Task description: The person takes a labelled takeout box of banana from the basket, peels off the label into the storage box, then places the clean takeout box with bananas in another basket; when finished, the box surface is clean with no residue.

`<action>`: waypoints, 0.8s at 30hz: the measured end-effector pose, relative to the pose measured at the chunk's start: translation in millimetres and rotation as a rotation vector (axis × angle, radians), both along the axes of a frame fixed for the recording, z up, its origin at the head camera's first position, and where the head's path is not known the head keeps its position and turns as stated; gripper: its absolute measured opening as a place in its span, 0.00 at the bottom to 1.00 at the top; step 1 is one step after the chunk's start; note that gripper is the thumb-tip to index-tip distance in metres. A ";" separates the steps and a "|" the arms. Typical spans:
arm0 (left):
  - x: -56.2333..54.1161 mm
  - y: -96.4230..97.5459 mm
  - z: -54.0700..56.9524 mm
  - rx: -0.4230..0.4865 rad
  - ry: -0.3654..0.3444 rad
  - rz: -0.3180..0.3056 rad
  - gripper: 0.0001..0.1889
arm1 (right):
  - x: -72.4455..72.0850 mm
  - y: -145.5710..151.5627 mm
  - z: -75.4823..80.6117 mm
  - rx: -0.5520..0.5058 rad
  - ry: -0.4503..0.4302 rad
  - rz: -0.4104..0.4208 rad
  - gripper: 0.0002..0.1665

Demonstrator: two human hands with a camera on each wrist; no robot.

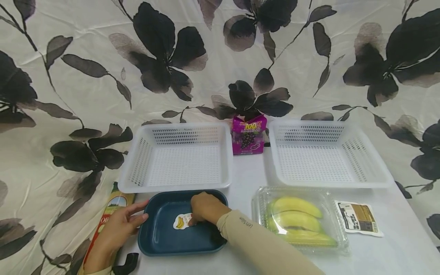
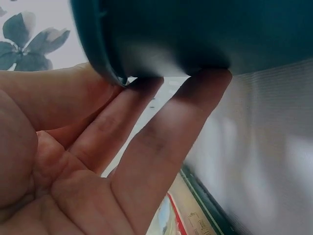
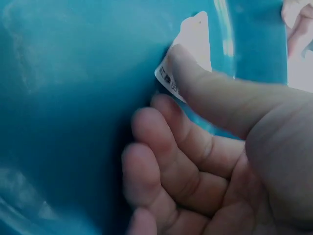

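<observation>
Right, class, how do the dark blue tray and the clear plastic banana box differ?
The dark blue tray is opaque, while the clear plastic banana box is see-through.
The tray contains a flat banana-picture card; the box contains yellow bananas.
The left hand touches the tray, but neither hand touches the box.
Both containers are roughly rectangular.

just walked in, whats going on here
A person's right hand is inside a dark blue rounded rectangular tray, its thumb on a small white card with a banana picture; whether the fingers also pinch the card is hard to tell. The left hand touches the tray's left side. To the tray's right is a clear plastic box with yellow bananas in it.
</observation>
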State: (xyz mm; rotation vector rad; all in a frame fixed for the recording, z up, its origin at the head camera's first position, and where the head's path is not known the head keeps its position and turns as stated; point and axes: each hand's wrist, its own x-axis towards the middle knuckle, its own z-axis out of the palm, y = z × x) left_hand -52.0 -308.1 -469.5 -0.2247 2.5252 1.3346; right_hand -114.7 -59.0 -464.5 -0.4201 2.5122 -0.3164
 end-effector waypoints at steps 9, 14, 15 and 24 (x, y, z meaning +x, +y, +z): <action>0.8 -1.7 0.9 -0.001 -0.036 -0.006 0.31 | -2.1 19.5 20.7 -0.024 0.031 0.170 0.28; 8.8 6.9 23.1 -0.223 0.023 -0.002 0.32 | 4.4 44.1 40.8 -0.123 0.027 0.262 0.26; 11.0 11.3 29.0 -0.283 0.059 0.012 0.31 | 5.6 51.0 44.7 -0.150 0.022 0.274 0.27; 21.1 79.8 75.2 -0.356 0.512 0.095 0.19 | 3.9 152.7 83.2 -0.424 0.000 0.310 0.21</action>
